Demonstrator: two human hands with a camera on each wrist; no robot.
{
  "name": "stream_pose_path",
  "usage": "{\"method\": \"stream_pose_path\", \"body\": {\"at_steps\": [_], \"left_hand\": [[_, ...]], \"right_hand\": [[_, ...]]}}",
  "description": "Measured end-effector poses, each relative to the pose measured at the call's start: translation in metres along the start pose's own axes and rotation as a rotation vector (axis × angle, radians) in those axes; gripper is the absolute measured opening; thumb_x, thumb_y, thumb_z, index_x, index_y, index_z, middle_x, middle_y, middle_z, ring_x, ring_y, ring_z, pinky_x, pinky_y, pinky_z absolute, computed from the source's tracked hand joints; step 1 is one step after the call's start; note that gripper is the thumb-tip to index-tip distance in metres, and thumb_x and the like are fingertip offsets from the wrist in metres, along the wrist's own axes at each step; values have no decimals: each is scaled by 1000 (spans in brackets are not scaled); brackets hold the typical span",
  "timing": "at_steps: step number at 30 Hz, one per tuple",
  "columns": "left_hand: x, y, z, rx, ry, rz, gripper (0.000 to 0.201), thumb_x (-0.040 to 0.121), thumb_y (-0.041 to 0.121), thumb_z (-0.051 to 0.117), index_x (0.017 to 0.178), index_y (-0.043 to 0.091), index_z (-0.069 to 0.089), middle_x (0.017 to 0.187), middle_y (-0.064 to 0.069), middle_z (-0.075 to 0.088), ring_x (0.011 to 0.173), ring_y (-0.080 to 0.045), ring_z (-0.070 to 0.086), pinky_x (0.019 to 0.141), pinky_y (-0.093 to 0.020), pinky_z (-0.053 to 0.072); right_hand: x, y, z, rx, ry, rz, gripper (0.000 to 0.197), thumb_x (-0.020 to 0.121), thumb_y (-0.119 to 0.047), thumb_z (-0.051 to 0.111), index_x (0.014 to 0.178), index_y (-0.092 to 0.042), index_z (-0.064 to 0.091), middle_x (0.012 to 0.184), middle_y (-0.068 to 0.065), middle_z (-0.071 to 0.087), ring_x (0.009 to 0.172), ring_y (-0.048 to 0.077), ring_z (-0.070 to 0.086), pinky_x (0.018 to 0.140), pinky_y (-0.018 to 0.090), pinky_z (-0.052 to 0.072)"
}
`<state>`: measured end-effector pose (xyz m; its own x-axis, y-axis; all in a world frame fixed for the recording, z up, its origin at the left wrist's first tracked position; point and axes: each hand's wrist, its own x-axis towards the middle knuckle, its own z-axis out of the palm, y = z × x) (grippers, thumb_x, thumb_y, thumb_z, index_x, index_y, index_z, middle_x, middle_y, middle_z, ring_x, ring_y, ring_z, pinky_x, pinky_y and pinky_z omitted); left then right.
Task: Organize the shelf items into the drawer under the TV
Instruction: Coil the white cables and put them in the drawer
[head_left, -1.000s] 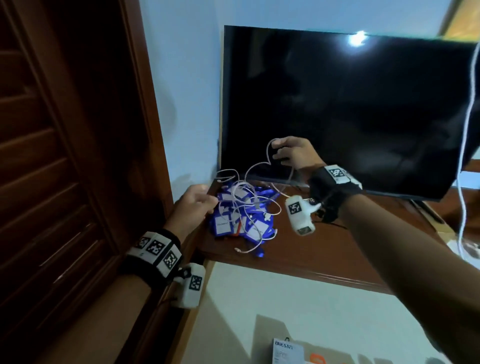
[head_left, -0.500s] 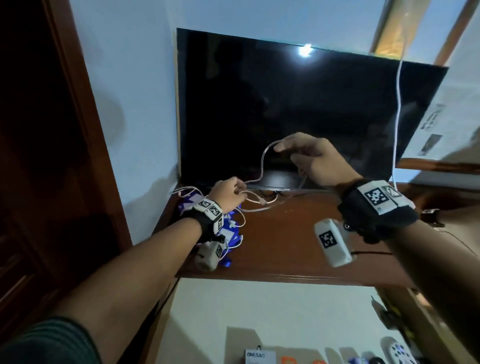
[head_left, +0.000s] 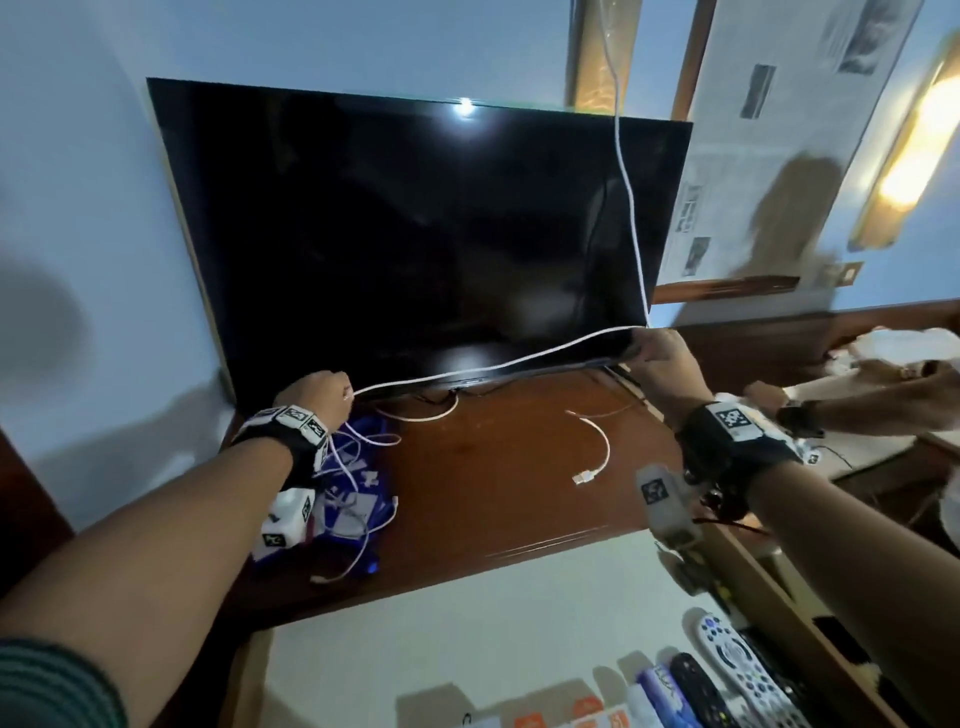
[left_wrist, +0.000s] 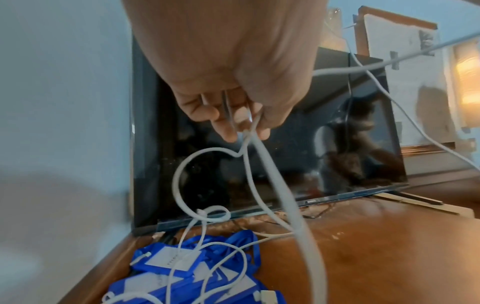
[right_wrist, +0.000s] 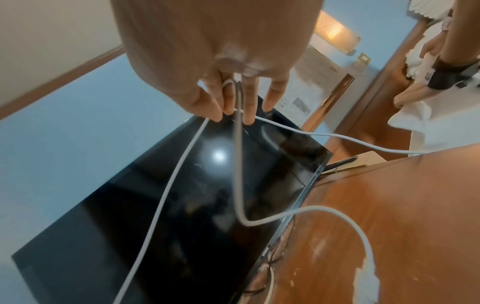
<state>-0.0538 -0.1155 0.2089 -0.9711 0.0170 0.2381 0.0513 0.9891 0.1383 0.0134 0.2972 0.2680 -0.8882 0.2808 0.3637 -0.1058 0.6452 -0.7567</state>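
A white cable (head_left: 498, 364) stretches across the front of the TV (head_left: 415, 228), held between both hands. My left hand (head_left: 322, 395) pinches it near the TV's lower left corner, as the left wrist view shows, left hand (left_wrist: 233, 115) with cable (left_wrist: 275, 181) hanging below. My right hand (head_left: 660, 358) pinches the cable at the TV's lower right corner; in the right wrist view the right hand (right_wrist: 233, 107) holds a bend of the cable (right_wrist: 239, 164). A pile of blue tags (head_left: 358, 499) tangled with white cables lies on the wooden shelf (head_left: 493, 493) under my left wrist. A loose cable end (head_left: 597, 452) rests mid-shelf.
Another person's hand (head_left: 831, 400) reaches in at the right by white cloth (head_left: 893, 343). Below the shelf lie remote controls (head_left: 737, 670) and small boxes (head_left: 587, 712). A thin white cord (head_left: 628, 187) hangs down in front of the TV's right side.
My hands have drawn apart: the right moved to the TV's right corner, the left stayed left, pulling the cable out long. The view swung right.
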Motion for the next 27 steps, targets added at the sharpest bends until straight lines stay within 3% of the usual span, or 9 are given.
{"method": "stream_pose_path", "body": {"at_steps": [2,5,8,11,14,17,22,25,27], "left_hand": [[9,-12,-3,26,5,-5,22,95,26,46,93,13,64,86,-2,48,86,-28,57,71,-36,48],[13,-19,-11,41,22,11,28,96,31,45,92,13,66,85,-3,47,84,-29,56,73,-38,49],[12,-23,-19,87,27,-22,34,99,36,39,89,16,65,88,-4,48,83,-27,54,72,-37,46],[5,-29,-20,39,0,-64,37,100,35,34,94,13,63,95,-9,51,83,-30,53,74,-37,44],[-8,-35,-16,17,-25,-139,29,100,37,31,105,19,54,114,-11,48,104,-36,50,84,-42,41],[-18,-35,-19,-37,-28,-138,30,99,38,30,113,26,53,119,-12,48,106,-37,50,90,-47,43],[-23,9,-48,-292,14,-3,31,97,34,39,91,23,68,99,-8,60,95,-30,58,84,-43,46],[-24,53,-70,-471,63,42,24,93,24,51,77,19,68,79,-8,63,79,-30,61,74,-36,48],[-23,83,-83,-501,84,83,22,90,18,55,72,20,68,70,-2,59,74,-24,58,75,-32,46]], "right_hand": [[8,2,-7,-11,40,70,46,73,-27,64,114,-5,64,116,7,56,104,16,52,85,22,37],[18,10,-11,-32,87,110,39,67,-23,56,100,-3,63,113,10,55,109,22,51,82,25,39],[22,15,-12,-96,159,226,39,76,-19,55,110,-1,62,125,13,50,109,23,48,85,24,37],[22,17,-19,-137,269,422,53,80,-23,57,127,-1,45,134,14,38,114,38,49,98,42,41],[20,19,-27,-41,191,573,70,82,-35,58,139,-2,34,144,16,31,127,39,39,106,48,35],[15,31,-28,-232,43,662,79,70,-47,54,134,-3,42,136,15,35,120,37,39,102,49,37],[-10,11,-8,-469,-169,410,67,83,-61,54,129,-12,54,129,12,54,118,35,49,97,40,37],[-12,-18,23,-177,-268,146,38,85,-41,65,109,-12,67,100,9,64,101,29,61,82,33,44],[-17,-45,45,85,-356,69,31,82,-31,71,105,-11,66,94,7,65,93,25,62,79,33,48]]}}
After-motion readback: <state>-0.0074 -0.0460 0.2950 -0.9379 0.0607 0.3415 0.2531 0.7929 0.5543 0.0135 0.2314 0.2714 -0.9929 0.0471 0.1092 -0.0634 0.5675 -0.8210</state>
